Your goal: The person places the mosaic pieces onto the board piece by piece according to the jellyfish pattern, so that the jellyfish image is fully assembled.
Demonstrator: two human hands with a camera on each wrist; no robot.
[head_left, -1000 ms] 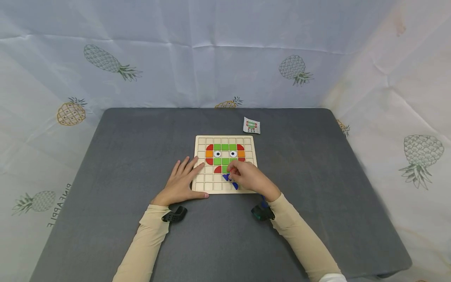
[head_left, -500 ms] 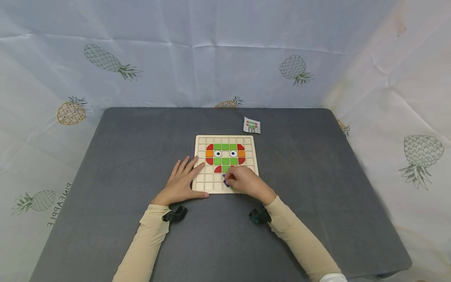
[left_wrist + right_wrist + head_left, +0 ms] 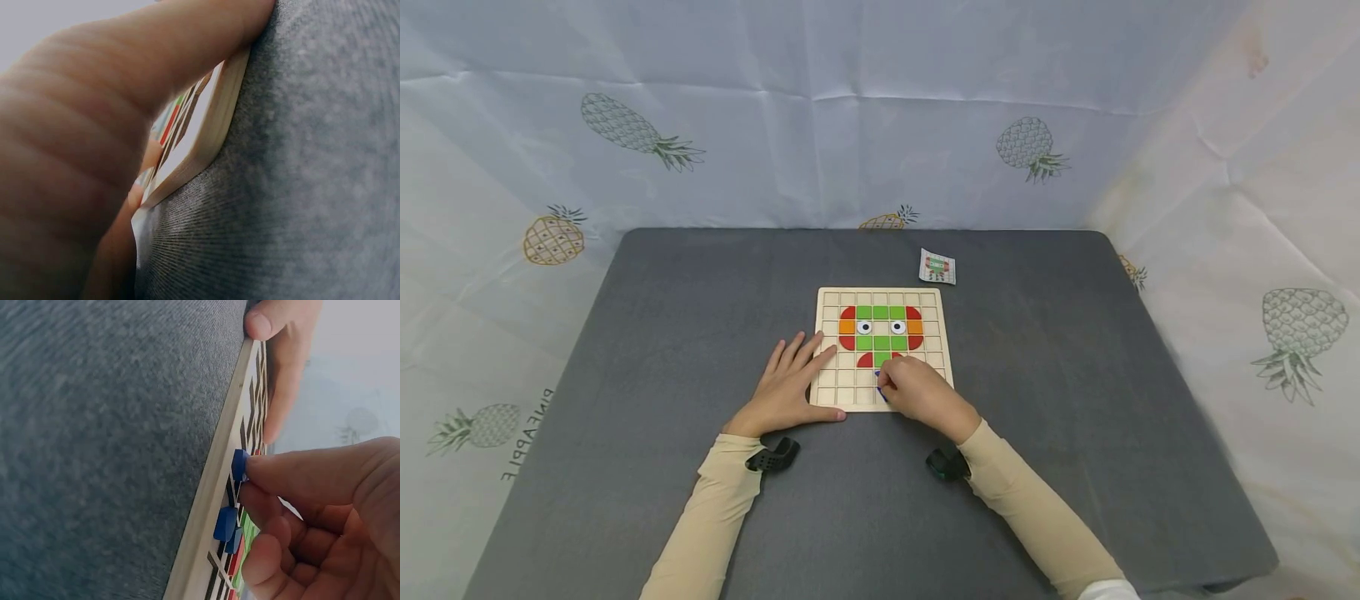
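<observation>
A pale wooden grid board [image 3: 842, 398] lies on the table, with red, green and orange pieces and two eye pieces set in its cells. My left hand [image 3: 781, 398] rests at its left edge, fingers spread onto the board and thumb along the near edge. Over the lower part of the board is my right hand [image 3: 921, 390]. In the right wrist view, its thumb and index finger pinch a small blue piece [image 3: 239, 465] at the board's surface. Two more blue pieces [image 3: 225, 524] sit close by on the board. From the head view, my right hand mostly hides the blue pieces.
A small printed card [image 3: 937, 267] with a coloured grid picture lies beyond the board's far right corner. The grey table [image 3: 700, 283] extends around the board, and a pineapple-print cloth [image 3: 820, 150] hangs behind it.
My right hand has come slightly left and nearer the board's front edge. A blue piece that lay apart at the lower right has shifted left with it. My left hand stays put.
</observation>
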